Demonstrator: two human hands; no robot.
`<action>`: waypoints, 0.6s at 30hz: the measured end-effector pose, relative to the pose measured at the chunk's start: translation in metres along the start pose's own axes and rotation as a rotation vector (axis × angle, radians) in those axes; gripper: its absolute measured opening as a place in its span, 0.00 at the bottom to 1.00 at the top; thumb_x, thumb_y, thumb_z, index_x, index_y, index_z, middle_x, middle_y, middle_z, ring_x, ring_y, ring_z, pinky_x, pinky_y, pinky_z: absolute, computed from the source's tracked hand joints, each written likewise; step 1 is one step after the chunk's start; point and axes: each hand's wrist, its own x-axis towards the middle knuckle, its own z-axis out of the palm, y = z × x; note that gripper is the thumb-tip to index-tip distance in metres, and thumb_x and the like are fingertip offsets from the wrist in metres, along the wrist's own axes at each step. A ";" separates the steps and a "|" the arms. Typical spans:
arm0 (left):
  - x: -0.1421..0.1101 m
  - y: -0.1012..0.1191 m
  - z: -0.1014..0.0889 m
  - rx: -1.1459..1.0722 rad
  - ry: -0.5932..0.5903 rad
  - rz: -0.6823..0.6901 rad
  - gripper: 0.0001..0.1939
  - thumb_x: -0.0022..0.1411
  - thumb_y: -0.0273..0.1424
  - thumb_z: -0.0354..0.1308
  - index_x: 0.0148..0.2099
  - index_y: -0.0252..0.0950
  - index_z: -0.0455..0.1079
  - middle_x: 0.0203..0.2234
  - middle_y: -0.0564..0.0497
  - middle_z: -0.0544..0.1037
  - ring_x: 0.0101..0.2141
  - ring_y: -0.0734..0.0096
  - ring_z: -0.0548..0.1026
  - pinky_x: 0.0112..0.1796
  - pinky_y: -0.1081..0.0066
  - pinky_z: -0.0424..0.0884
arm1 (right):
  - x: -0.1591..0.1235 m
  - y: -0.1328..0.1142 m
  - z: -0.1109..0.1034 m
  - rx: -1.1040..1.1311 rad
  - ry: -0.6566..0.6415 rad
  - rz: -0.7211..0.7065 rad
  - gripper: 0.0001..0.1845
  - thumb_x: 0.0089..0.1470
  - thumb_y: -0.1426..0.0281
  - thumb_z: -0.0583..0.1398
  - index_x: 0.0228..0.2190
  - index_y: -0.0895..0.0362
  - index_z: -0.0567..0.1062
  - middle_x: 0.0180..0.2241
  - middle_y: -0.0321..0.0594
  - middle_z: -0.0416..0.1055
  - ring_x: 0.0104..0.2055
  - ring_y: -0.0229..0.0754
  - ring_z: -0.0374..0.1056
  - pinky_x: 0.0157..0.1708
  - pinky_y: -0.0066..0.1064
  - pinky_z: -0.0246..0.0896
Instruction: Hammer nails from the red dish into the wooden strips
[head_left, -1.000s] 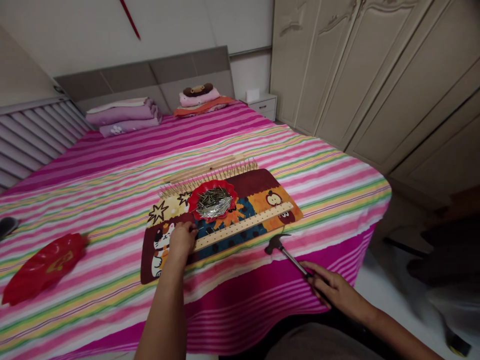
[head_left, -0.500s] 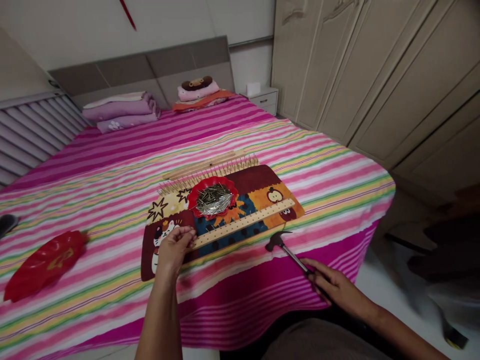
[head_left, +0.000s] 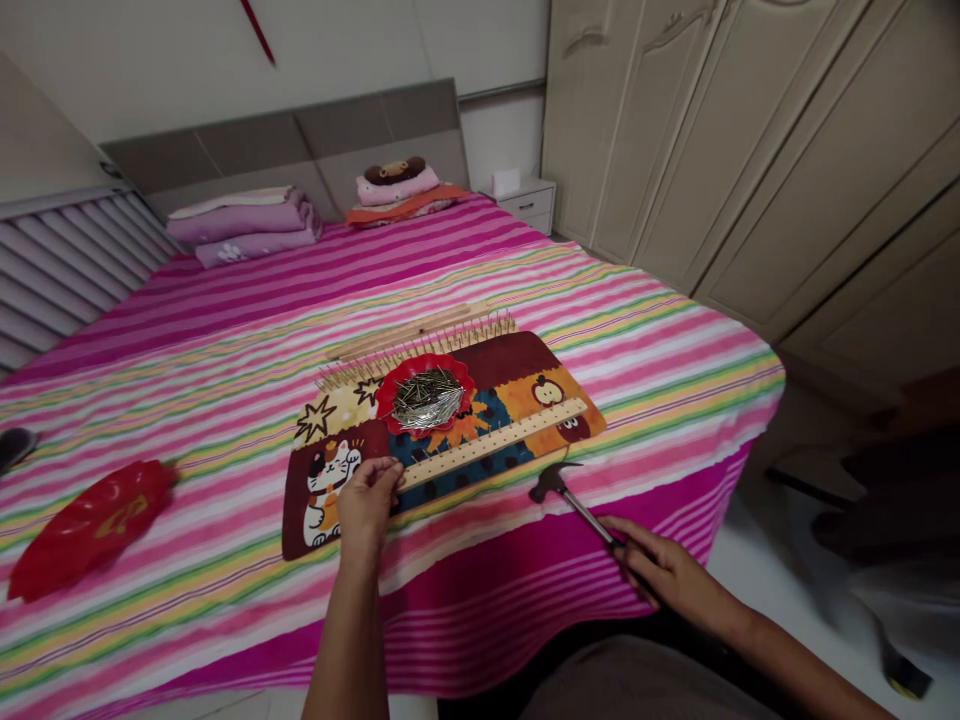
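My left hand is closed in a pinch at the near left end of a light wooden strip with a row of holes; what it pinches is too small to name. The strip lies on a patchwork cartoon mat on the striped bed. Just behind the strip, a red dish holds a heap of thin metal nails. My right hand grips the handle of a small hammer whose head rests on the bedspread near the mat's front edge.
A second wooden strip studded with upright nails lies behind the mat. An empty red dish sits at the bed's left. Folded blankets and pillows are at the headboard. Wardrobe doors stand to the right, a nightstand beside them.
My left hand has shifted slightly right and nearer along the strip's left end. The right hand and hammer have stayed put.
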 end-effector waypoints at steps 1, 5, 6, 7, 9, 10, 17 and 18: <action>-0.001 0.000 0.000 0.011 0.011 0.005 0.17 0.36 0.40 0.63 0.29 0.35 0.70 0.17 0.55 0.72 0.17 0.78 0.66 0.17 0.77 0.58 | 0.000 -0.001 0.000 -0.005 0.001 0.001 0.39 0.51 0.54 0.56 0.57 0.64 0.62 0.18 0.27 0.56 0.18 0.33 0.54 0.18 0.26 0.51; -0.003 -0.002 0.001 0.064 0.032 0.016 0.17 0.38 0.41 0.62 0.30 0.36 0.70 0.19 0.54 0.73 0.20 0.74 0.70 0.19 0.76 0.61 | 0.001 -0.002 0.000 -0.020 0.003 -0.001 0.39 0.50 0.53 0.56 0.58 0.64 0.62 0.18 0.27 0.56 0.19 0.34 0.54 0.19 0.27 0.50; -0.003 -0.002 0.001 0.085 0.029 0.012 0.17 0.39 0.42 0.61 0.30 0.36 0.70 0.19 0.54 0.74 0.22 0.72 0.71 0.20 0.76 0.62 | 0.001 -0.002 0.000 -0.024 0.005 -0.004 0.39 0.51 0.53 0.56 0.58 0.64 0.62 0.18 0.27 0.56 0.19 0.34 0.54 0.19 0.27 0.50; -0.003 -0.002 0.001 0.110 0.025 0.009 0.16 0.40 0.42 0.61 0.31 0.37 0.70 0.20 0.53 0.74 0.24 0.70 0.72 0.21 0.75 0.62 | 0.000 -0.003 0.001 -0.030 0.011 -0.007 0.39 0.51 0.53 0.55 0.58 0.64 0.62 0.19 0.27 0.56 0.19 0.34 0.54 0.19 0.27 0.51; -0.004 -0.004 0.001 0.181 0.020 0.020 0.15 0.42 0.42 0.59 0.31 0.38 0.70 0.22 0.52 0.75 0.26 0.69 0.73 0.22 0.74 0.64 | -0.003 -0.005 0.002 -0.048 0.021 -0.019 0.38 0.51 0.53 0.55 0.57 0.63 0.64 0.19 0.27 0.55 0.19 0.35 0.54 0.20 0.28 0.51; -0.004 -0.005 0.001 0.219 0.020 0.038 0.14 0.43 0.42 0.58 0.31 0.38 0.71 0.22 0.52 0.76 0.26 0.69 0.73 0.23 0.74 0.64 | -0.005 -0.007 0.004 -0.060 0.025 -0.026 0.38 0.51 0.52 0.55 0.57 0.62 0.64 0.18 0.27 0.54 0.18 0.35 0.54 0.19 0.28 0.51; -0.008 -0.010 0.001 0.410 0.045 0.187 0.11 0.49 0.40 0.55 0.30 0.40 0.73 0.25 0.52 0.78 0.27 0.68 0.73 0.33 0.70 0.66 | -0.021 -0.048 0.022 -0.265 -0.091 -0.238 0.27 0.56 0.58 0.54 0.55 0.56 0.68 0.22 0.34 0.66 0.21 0.36 0.61 0.22 0.26 0.59; -0.009 -0.009 0.002 0.432 0.050 0.203 0.10 0.50 0.39 0.55 0.30 0.40 0.73 0.25 0.52 0.78 0.28 0.68 0.73 0.34 0.70 0.66 | -0.020 -0.059 0.026 -0.312 -0.105 -0.326 0.26 0.57 0.60 0.54 0.55 0.55 0.69 0.25 0.37 0.70 0.25 0.38 0.65 0.27 0.27 0.63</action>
